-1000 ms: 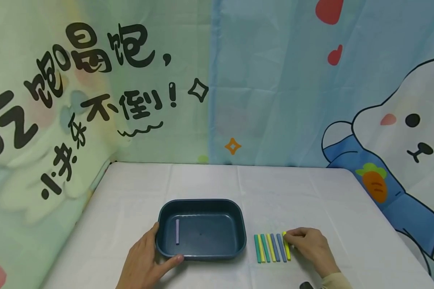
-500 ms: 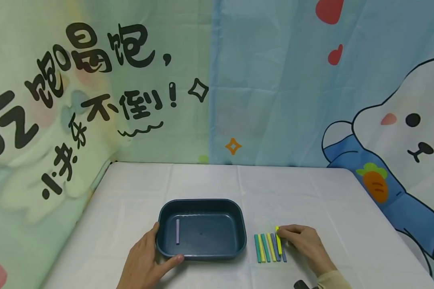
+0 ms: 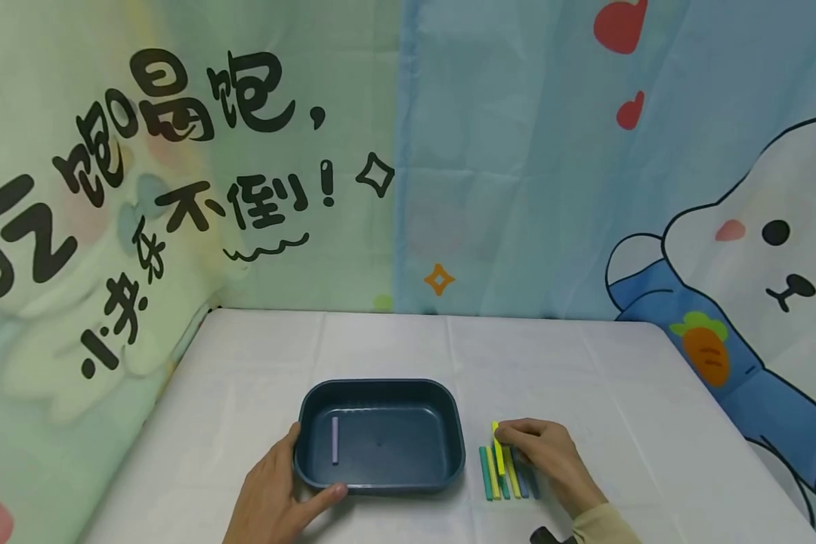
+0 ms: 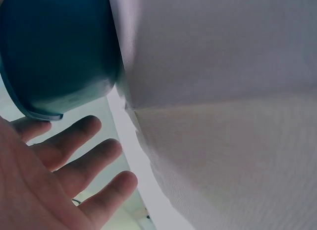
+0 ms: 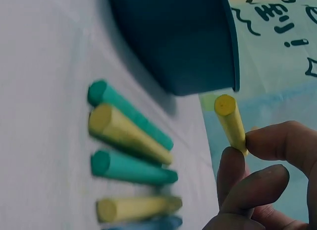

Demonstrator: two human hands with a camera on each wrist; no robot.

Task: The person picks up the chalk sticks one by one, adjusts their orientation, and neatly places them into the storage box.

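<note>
My right hand (image 3: 547, 457) pinches a bright yellow stick of chalk (image 5: 230, 118) between thumb and fingertips. It holds the stick raised over the row on the table, overlapping the row in the head view. That row has green chalk (image 5: 133, 166), pale yellow chalk (image 5: 131, 138) and blue chalk (image 5: 148, 224) side by side; my hand partly hides its right end. A dark blue rectangular tray (image 3: 394, 446) stands left of the row, with one purple stick of chalk (image 3: 335, 440) inside. My left hand (image 3: 272, 483) touches the tray's near left corner, fingers spread and fairly straight.
White cloth covers the table (image 3: 537, 363). Behind it hangs a printed curtain (image 3: 503, 189) with lettering, hearts and a cartoon bear. A dark object (image 3: 547, 536) shows by the right sleeve (image 3: 605, 525) at the bottom edge.
My right hand has lifted the bright yellow chalk from the right end of the row and carried it left over the other sticks. My left hand stays at the tray.
</note>
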